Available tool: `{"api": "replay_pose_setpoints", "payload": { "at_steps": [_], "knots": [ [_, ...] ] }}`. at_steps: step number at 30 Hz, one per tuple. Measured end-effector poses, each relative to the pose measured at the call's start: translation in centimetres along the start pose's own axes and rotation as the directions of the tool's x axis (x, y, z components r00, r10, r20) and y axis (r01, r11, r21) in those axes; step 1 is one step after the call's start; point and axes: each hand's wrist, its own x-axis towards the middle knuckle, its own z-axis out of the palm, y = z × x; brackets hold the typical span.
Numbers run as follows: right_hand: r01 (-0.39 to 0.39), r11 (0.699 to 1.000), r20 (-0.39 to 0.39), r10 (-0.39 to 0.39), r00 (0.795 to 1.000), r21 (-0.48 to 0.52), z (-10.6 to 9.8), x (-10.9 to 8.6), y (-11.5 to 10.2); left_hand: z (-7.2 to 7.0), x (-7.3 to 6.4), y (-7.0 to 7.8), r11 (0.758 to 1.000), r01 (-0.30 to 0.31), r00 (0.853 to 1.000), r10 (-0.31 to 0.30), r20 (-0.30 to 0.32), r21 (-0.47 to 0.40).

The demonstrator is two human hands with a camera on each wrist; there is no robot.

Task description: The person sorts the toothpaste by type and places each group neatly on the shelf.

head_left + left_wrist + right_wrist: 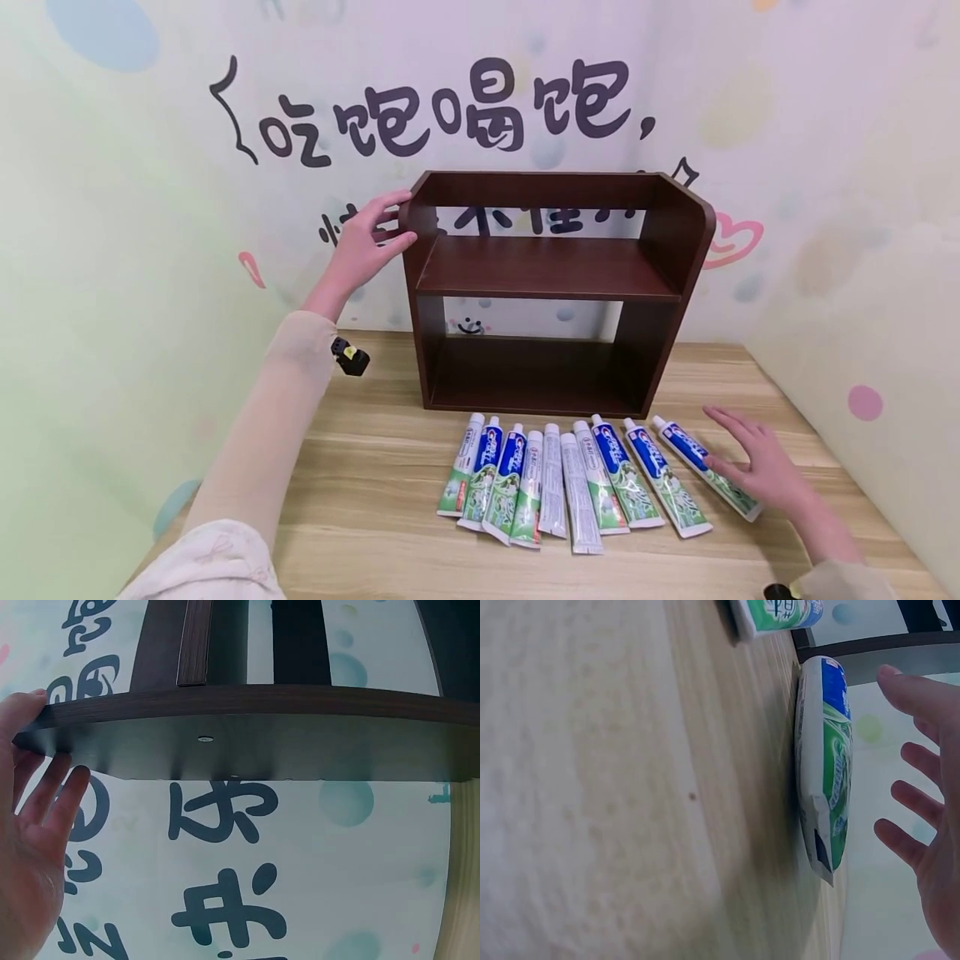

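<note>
A dark brown two-tier wooden shelf (547, 268) stands upright on the table against the wall. My left hand (367, 243) holds the upper front edge of its left side panel. In the left wrist view the thumb lies on one side of that panel (247, 742) and the fingers on the other. A row of several toothpaste tubes (553, 483) lies in front of the shelf, caps toward it. My right hand (765, 467) hovers over the rightmost tube (686, 446), fingers spread. The right wrist view shows a gap between the hand (930, 780) and that tube (836, 750).
The wood-grain table (375, 500) runs up to printed walls behind and at both sides. Black lettering (450, 117) marks the back wall. The right wall (862, 333) stands close beyond my right hand.
</note>
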Motion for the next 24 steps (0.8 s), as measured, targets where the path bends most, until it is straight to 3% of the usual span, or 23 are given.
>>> {"api": "replay_pose_setpoints", "payload": {
  "at_steps": [2,8,16,20,24],
  "knots": [
    [0.007,1.0,0.005,-0.007,1.0,0.005,0.0,-0.1,0.1,0.0,0.1,0.0,1.0,0.0,1.0,0.0,0.009,0.007],
    [0.027,0.999,0.053,-0.026,0.998,-0.022,0.2,-0.2,0.1,-0.4,-0.7,3.2,1.0,0.008,0.999,-0.008,0.038,-0.003],
    [0.042,0.999,0.12,-0.038,0.992,-0.033,0.4,-0.3,0.5,-0.5,-0.6,2.9,0.998,0.036,0.999,-0.034,0.036,-0.048],
    [-0.01,1.0,0.181,0.01,0.983,-0.005,0.4,-0.4,0.5,-0.6,-0.5,2.9,0.997,0.049,0.998,-0.047,0.045,-0.059],
    [-0.117,0.993,0.268,0.116,0.956,-0.012,0.2,-0.5,0.3,-0.7,-0.6,3.1,0.996,0.066,0.996,-0.063,0.056,-0.061]
  ]
}}
